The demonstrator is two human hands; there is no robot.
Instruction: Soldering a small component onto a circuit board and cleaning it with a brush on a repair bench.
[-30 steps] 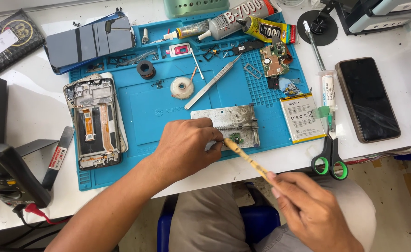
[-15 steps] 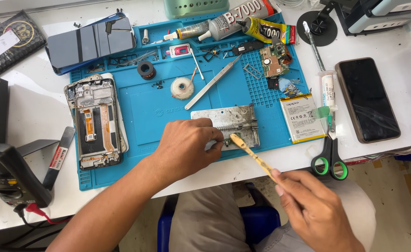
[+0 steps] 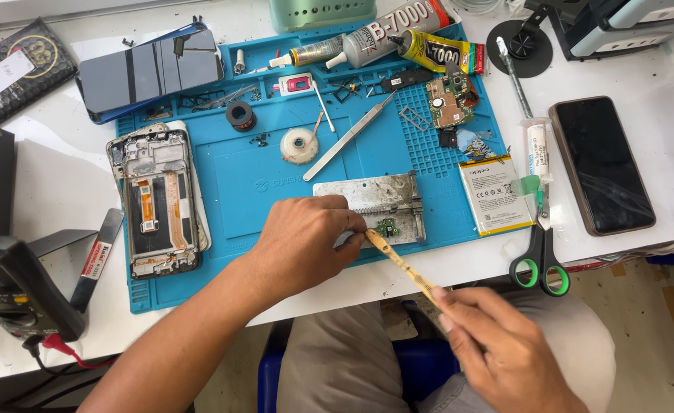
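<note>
while both hands work at the front edge of the blue mat (image 3: 237, 191), this is how things lie.
left hand: the left hand (image 3: 306, 241) rests on the metal holder plate (image 3: 375, 200), fingers curled and pressing down beside the small green board (image 3: 386, 226).
right hand: the right hand (image 3: 497, 348) pinches the yellow brush (image 3: 402, 261), and its tip touches the small green board.
small green board: it sits on the metal holder plate, near the front of the mat.
in the way: the left hand hides the near left part of the plate.
around: the open phone frame (image 3: 157, 200) lies to the left, tweezers (image 3: 348, 138) and a white tape roll (image 3: 300, 145) lie behind, the battery (image 3: 493, 195) and scissors (image 3: 539, 252) lie to the right, and glue tubes (image 3: 386, 38) lie at the back.
</note>
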